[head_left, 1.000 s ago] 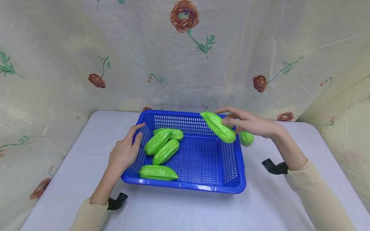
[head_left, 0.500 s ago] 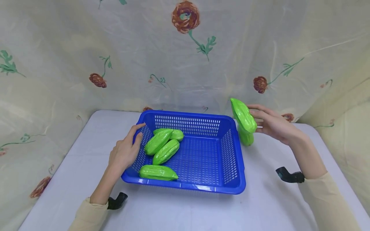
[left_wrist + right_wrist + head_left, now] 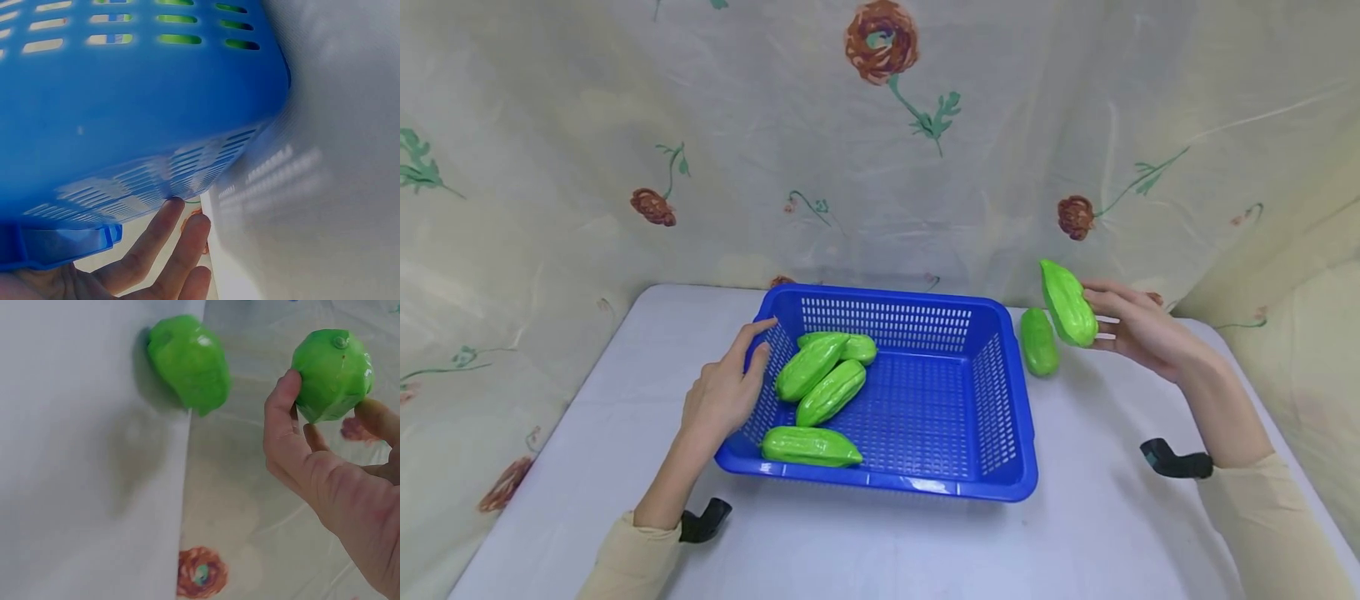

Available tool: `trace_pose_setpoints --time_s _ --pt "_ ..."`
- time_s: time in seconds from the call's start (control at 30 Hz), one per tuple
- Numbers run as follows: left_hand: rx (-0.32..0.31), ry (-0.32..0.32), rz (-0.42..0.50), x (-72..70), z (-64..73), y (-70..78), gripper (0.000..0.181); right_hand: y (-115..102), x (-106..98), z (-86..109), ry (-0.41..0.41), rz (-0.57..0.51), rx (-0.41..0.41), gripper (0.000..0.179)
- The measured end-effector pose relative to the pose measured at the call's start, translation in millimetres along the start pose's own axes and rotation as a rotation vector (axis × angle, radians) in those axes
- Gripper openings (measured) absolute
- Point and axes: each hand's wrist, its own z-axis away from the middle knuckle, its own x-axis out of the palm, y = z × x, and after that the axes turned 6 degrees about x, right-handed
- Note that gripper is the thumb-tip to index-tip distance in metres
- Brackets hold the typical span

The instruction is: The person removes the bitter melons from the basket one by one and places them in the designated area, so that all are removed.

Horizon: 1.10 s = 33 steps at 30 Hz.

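Observation:
My right hand (image 3: 1150,332) pinches a glossy green bitter gourd (image 3: 1067,304) between thumb and fingers, raised above the table to the right of the basket. In the right wrist view the rounded end of this held bitter gourd (image 3: 334,375) faces the camera. A second bitter gourd (image 3: 1039,342) lies on the table against the outside of the blue plastic basket (image 3: 928,487). Several more bitter gourds (image 3: 831,393) lie in the basket's left half. My left hand (image 3: 722,392) holds the basket's left rim; in the left wrist view some fingers (image 3: 195,234) extend along its outside.
A white-covered table (image 3: 925,554) bears the basket. Behind and beside it hangs a pale curtain (image 3: 737,125) with printed flowers. Black wrist-worn pieces (image 3: 1176,460) stick out at both wrists.
My right hand has carried the bitter gourd rightward, from over the basket's right rim to beyond the gourd on the table, uncovering that one. My left hand and the basket have stayed put.

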Motion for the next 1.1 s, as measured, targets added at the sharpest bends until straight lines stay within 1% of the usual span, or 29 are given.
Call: trace_pose_setpoints --time_s 0.1,0.2,0.37,0.7,0.93,1.1 --pt "-0.003 -0.002 -0.002 0.0 -0.1 -0.6 0.049 12.8 -8.0 -3.8 0.016 0.05 0.048 0.07" --pt "-0.005 -0.005 -0.006 -0.4 -0.5 0.3 0.049 26.6 -15.1 -6.0 0.028 0.073 0.101 0.076" --pt "-0.004 -0.003 -0.003 -0.9 -0.4 1.2 0.049 45.0 -20.8 -8.7 0.038 0.103 0.157 0.078" --pt "-0.005 -0.003 0.001 -0.3 0.6 1.0 0.049 62.2 -19.6 -12.7 0.06 0.138 0.177 0.074" --pt "-0.003 0.0 -0.002 -0.3 0.5 1.3 0.049 65.8 -14.0 -13.5 0.083 0.229 0.2 0.078" --pt "-0.001 -0.001 -0.003 0.0 0.8 1.9 0.049 66.9 -8.1 -13.9 0.092 0.224 0.199 0.081"
